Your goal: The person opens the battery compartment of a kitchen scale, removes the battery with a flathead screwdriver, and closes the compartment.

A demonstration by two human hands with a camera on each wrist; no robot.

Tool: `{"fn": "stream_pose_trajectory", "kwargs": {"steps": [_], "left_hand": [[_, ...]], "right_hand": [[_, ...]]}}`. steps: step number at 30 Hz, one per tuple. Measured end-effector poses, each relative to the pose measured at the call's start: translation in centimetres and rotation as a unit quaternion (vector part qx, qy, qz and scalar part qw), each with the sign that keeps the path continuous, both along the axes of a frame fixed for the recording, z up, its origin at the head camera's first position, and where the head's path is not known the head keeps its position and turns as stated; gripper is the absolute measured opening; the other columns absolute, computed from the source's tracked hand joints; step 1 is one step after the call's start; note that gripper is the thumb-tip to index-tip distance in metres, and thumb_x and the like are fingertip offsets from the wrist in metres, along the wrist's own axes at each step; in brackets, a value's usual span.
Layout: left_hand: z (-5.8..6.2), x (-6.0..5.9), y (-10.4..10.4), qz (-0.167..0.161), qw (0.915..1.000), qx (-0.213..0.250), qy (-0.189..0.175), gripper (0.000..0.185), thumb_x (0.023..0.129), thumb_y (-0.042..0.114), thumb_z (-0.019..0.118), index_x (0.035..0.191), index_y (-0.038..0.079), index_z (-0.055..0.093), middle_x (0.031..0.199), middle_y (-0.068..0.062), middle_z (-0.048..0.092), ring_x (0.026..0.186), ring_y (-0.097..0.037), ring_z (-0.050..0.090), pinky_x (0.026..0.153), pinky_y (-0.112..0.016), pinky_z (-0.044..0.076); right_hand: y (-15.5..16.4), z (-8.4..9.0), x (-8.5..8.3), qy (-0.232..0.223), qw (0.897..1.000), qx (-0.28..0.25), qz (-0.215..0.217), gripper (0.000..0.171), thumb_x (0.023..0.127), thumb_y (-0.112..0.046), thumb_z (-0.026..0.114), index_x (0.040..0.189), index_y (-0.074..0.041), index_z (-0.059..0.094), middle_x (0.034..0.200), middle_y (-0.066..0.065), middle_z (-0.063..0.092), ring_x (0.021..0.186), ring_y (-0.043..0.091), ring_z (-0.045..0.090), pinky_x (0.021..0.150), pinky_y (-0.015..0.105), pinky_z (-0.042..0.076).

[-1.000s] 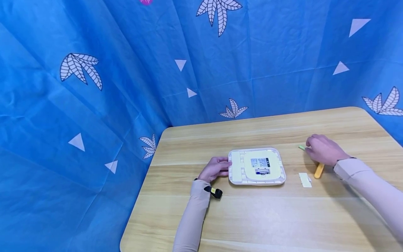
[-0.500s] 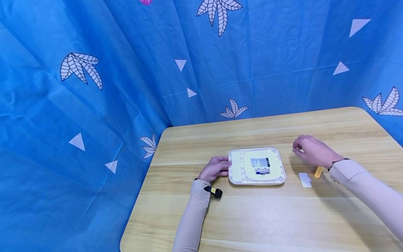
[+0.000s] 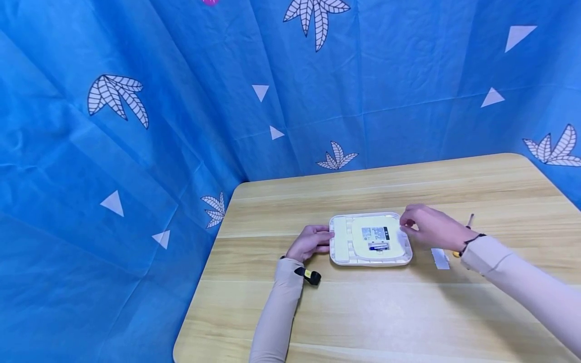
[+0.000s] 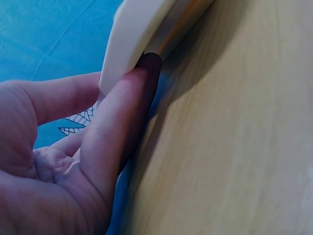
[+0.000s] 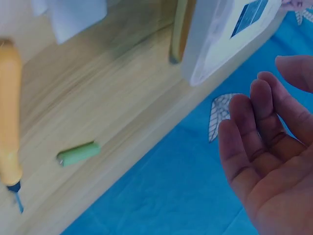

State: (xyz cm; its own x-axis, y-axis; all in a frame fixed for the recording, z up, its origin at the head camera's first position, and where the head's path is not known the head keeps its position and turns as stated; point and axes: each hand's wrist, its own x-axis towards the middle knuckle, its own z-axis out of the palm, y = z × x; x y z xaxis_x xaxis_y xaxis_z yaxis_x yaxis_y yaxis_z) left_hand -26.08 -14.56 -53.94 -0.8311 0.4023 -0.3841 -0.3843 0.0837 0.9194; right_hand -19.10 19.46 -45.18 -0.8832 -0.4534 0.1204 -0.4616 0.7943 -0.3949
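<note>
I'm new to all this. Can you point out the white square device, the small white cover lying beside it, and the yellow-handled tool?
white square device [image 3: 369, 239], head view, on its raised middle panel.
small white cover [image 3: 440, 258], head view, on its flat face.
yellow-handled tool [image 5: 10, 132], right wrist view, on its handle.

The right hand hides most of the orange-handled tool behind it on the bench. The label print on the white device is too small to read. Both forearms run off the bottom edge.
</note>
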Motion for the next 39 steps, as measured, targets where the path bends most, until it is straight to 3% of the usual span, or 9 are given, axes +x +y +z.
{"fn": "stream_pose_trajectory", "kwargs": {"steps": [5, 10, 31, 39], "left_hand": [[-0.1, 0.0, 0.0, 0.005, 1.0000, 0.000, -0.001, 0.044, 0.099, 0.004, 0.065, 0.138, -0.012, 0.053, 0.124, -0.027, 0.071, 0.087, -0.015, 0.076, 0.080, -0.027, 0.067], [-0.1, -0.1, 0.0, 0.008, 1.0000, 0.000, -0.003, 0.045, 0.099, 0.003, 0.065, 0.139, -0.012, 0.053, 0.125, -0.028, 0.070, 0.089, -0.016, 0.076, 0.079, -0.027, 0.067], [-0.1, -0.2, -0.1, 0.003, 1.0000, 0.002, -0.007, 0.045, 0.099, 0.002, 0.065, 0.140, -0.012, 0.053, 0.127, -0.028, 0.069, 0.088, -0.015, 0.076, 0.080, -0.026, 0.067], [-0.1, -0.2, 0.0, 0.002, 1.0000, 0.000, -0.006, 0.045, 0.099, 0.003, 0.065, 0.139, -0.012, 0.054, 0.125, -0.028, 0.070, 0.087, -0.016, 0.076, 0.081, -0.027, 0.067]], "right_hand": [[-1.3, -0.5, 0.5, 0.001, 0.999, -0.004, 0.037, 0.007, 0.090, -0.005, 0.075, 0.093, -0.011, 0.078, 0.087, -0.006, 0.066, 0.077, 0.005, 0.055, 0.064, 0.022, 0.054], [-2.4, -1.2, 0.9, 0.007, 0.998, -0.002, 0.064, 0.012, 0.087, -0.002, 0.077, 0.089, -0.013, 0.078, 0.086, -0.008, 0.065, 0.078, 0.003, 0.056, 0.066, 0.021, 0.056], [-3.6, -2.7, 0.9, 0.009, 0.997, 0.018, 0.076, 0.013, 0.086, -0.004, 0.076, 0.083, -0.017, 0.076, 0.078, -0.010, 0.057, 0.072, 0.003, 0.048, 0.062, 0.019, 0.049], [-3.7, -2.8, 0.9, 0.009, 0.996, 0.013, 0.085, 0.016, 0.088, -0.002, 0.075, 0.082, -0.017, 0.075, 0.080, -0.007, 0.061, 0.074, 0.004, 0.050, 0.064, 0.022, 0.051]]}}
